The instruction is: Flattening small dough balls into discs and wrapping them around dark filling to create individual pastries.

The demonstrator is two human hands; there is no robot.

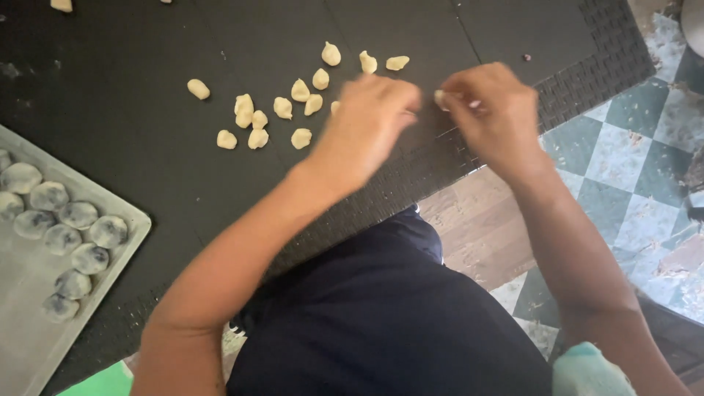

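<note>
Near the upper middle of the frame, the right hand (493, 110) pinches one small dough piece (440, 97); the left hand (374, 117), blurred, has a grip I cannot tell. About fourteen dough lumps (301, 91) lie on the black table (132, 88); ten dusted balls (91, 258) sit on one tray (22, 323) at lower left.

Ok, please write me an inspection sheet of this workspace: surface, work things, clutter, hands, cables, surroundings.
Surface: black woven mat under smooth black sheets.
Work things: small pale dough pieces scattered on the black sheets; one more pale dough bit pinched at the right hand's fingertips.
Clutter: grey metal tray at the left, bearing round dark-filled floured balls; a few crumbs on the mat.
Hands: left hand blurred, beside the right hand, both above the mat edge.
Cables: nothing seen.
Surroundings: green-and-white checked floor tiles, worn; person's dark clothing below.
</note>
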